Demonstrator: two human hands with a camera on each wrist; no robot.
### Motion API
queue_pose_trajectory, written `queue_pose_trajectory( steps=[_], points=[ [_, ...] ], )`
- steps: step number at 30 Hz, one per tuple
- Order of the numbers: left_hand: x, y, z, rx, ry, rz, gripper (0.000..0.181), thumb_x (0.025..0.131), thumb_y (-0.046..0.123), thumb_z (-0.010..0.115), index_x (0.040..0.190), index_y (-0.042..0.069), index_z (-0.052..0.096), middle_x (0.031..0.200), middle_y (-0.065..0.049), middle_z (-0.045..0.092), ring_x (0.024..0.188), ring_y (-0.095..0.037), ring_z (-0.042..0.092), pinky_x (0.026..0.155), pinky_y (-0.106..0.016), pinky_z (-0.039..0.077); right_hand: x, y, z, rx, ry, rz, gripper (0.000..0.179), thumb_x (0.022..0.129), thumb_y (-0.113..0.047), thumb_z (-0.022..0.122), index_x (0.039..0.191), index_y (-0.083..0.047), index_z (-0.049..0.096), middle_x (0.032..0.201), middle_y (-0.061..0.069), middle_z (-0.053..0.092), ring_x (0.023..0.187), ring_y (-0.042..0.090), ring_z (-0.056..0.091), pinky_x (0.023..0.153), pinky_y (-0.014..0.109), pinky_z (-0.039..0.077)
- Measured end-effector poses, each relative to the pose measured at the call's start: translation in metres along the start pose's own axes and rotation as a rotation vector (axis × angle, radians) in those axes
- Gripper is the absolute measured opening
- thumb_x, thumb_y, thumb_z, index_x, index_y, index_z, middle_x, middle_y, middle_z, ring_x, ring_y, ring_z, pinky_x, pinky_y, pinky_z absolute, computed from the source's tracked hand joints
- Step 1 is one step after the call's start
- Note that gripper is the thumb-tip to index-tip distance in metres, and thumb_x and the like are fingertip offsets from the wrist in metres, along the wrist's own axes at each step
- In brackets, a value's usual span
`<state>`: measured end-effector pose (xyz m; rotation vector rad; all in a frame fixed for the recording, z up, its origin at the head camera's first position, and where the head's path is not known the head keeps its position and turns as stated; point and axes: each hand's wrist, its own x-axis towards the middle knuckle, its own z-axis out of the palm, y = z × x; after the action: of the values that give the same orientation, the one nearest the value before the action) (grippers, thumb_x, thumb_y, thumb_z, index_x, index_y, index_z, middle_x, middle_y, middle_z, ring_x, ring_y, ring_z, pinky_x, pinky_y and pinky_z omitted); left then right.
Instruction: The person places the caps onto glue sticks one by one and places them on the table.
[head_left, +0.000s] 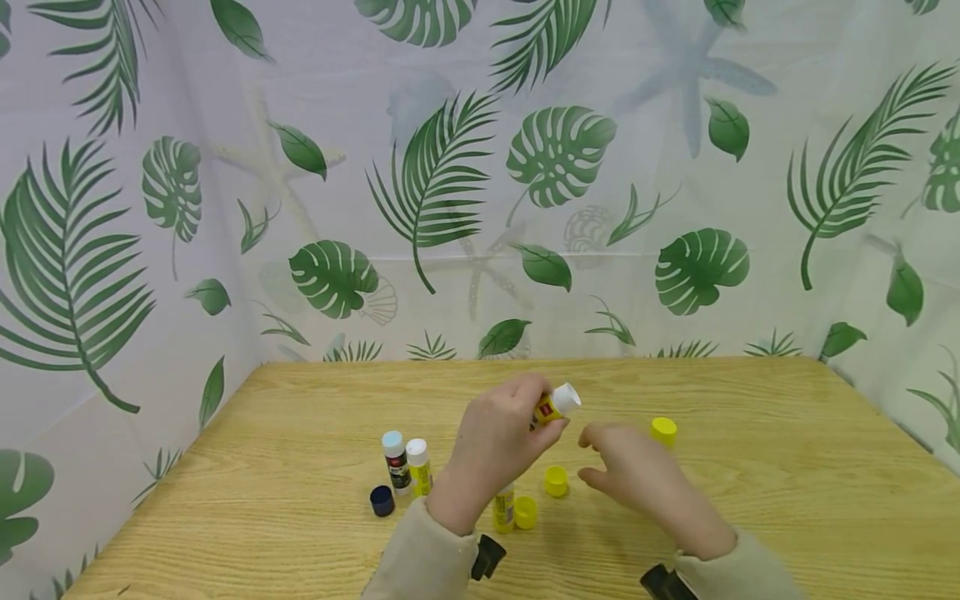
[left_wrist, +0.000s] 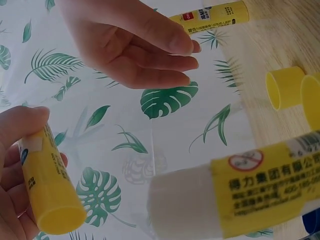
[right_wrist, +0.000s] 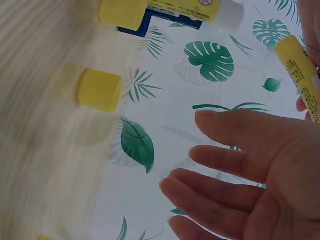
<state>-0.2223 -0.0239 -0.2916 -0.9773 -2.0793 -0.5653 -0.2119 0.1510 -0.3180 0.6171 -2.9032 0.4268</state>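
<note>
In the head view my left hand (head_left: 498, 429) grips a yellow glue stick (head_left: 546, 409) above the table, its white end tilted up to the right. The left wrist view shows the fingers wrapped round that glue stick (left_wrist: 50, 180), with its yellow base end towards the camera. My right hand (head_left: 637, 471) hovers just to the right, fingers loosely bent and apart, holding nothing. A yellow cap (head_left: 557, 482) lies on the table between the hands. Under the left wrist stands another yellow glue stick (head_left: 503, 510), partly hidden, beside a second yellow cap (head_left: 526, 512).
On the wooden table (head_left: 315, 417), a dark-labelled stick (head_left: 397, 467) and a white-topped yellow glue stick (head_left: 420, 471) stand at left, near a dark blue cap (head_left: 382, 501). Behind the right hand stands a yellow-topped glue stick (head_left: 663, 430). A leaf-patterned curtain (head_left: 465, 308) surrounds the table.
</note>
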Motion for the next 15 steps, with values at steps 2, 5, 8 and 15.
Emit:
queue_pose_trajectory(
  steps=[2,5,8,15],
  points=[
    [0.0,0.0,0.0,0.007,-0.01,-0.002,0.023,0.072,0.017,0.073,0.083,0.006,0.056,0.074,0.0,0.058,0.057,-0.006,0.052,0.052,-0.013,0.042,0.001,0.0,0.003,0.005,-0.009,-0.004,0.026,0.069,-0.014,0.074,0.089,-0.003,0.061,0.083,0.004,0.061,0.07,0.017,0.056,0.06,0.031,0.046],
    [0.0,0.001,-0.001,0.03,-0.023,-0.001,0.021,0.072,0.018,0.072,0.082,0.007,0.057,0.073,0.001,0.058,0.056,-0.004,0.051,0.051,-0.012,0.04,0.002,0.0,0.006,0.019,-0.027,0.002,0.026,0.07,-0.014,0.074,0.089,-0.003,0.061,0.083,0.005,0.061,0.07,0.017,0.055,0.061,0.032,0.046],
    [0.0,0.001,-0.002,0.052,-0.03,0.009,0.02,0.072,0.018,0.072,0.083,0.007,0.059,0.073,0.002,0.059,0.056,-0.004,0.051,0.05,-0.012,0.04,0.003,0.0,0.009,0.033,-0.048,0.004,0.026,0.07,-0.013,0.074,0.09,-0.002,0.061,0.083,0.006,0.061,0.071,0.017,0.055,0.062,0.033,0.046],
    [0.0,-0.001,-0.001,0.081,-0.038,0.039,0.018,0.071,0.016,0.071,0.083,0.007,0.061,0.074,0.002,0.062,0.058,-0.004,0.054,0.053,-0.017,0.043,0.006,-0.003,0.02,0.046,-0.107,0.021,0.028,0.069,-0.013,0.075,0.09,-0.001,0.061,0.084,0.008,0.062,0.074,0.019,0.057,0.065,0.035,0.047]
  ],
)
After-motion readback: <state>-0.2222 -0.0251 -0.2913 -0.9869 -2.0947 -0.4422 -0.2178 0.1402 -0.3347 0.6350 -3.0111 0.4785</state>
